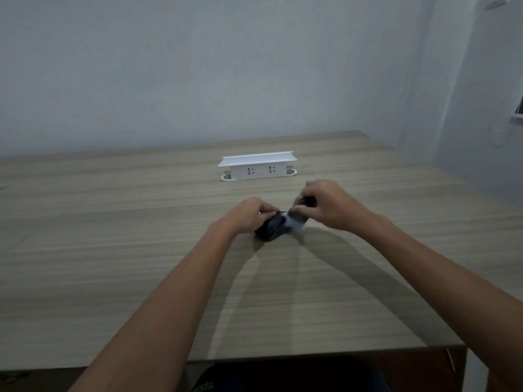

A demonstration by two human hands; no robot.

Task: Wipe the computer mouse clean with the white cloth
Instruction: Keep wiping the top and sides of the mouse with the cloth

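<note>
A black computer mouse lies on the wooden desk near the middle. My left hand grips its left side and holds it in place. My right hand is closed on a white cloth, which is blurred and pressed on the mouse's far right end. Most of the cloth is hidden under my right fingers.
A white power strip box with two sockets stands on the desk behind my hands, near the grey wall. The desk's front edge runs close to my body. A wall corner rises at the right.
</note>
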